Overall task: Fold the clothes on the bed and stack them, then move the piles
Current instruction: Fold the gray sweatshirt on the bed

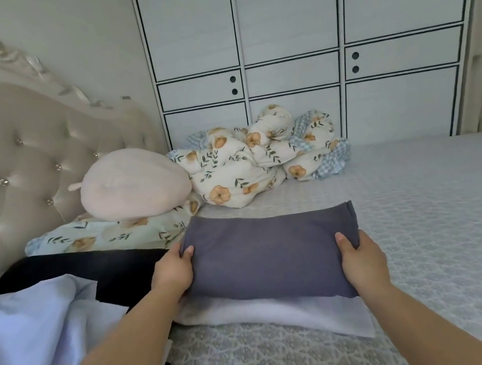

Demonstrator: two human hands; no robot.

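Left hand (173, 273) and right hand (362, 261) grip opposite ends of a folded grey garment (269, 256) atop a white garment (300, 314) mid-bed (439, 199).

Folded garment (269, 253) atop folded cloth (316, 315)

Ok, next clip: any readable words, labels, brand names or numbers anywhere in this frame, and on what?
None. The folded grey garment held by the left hand and right hand shows no print or tag.
The white folded garment beneath, the floral duvet and the wardrobe doors carry no text.
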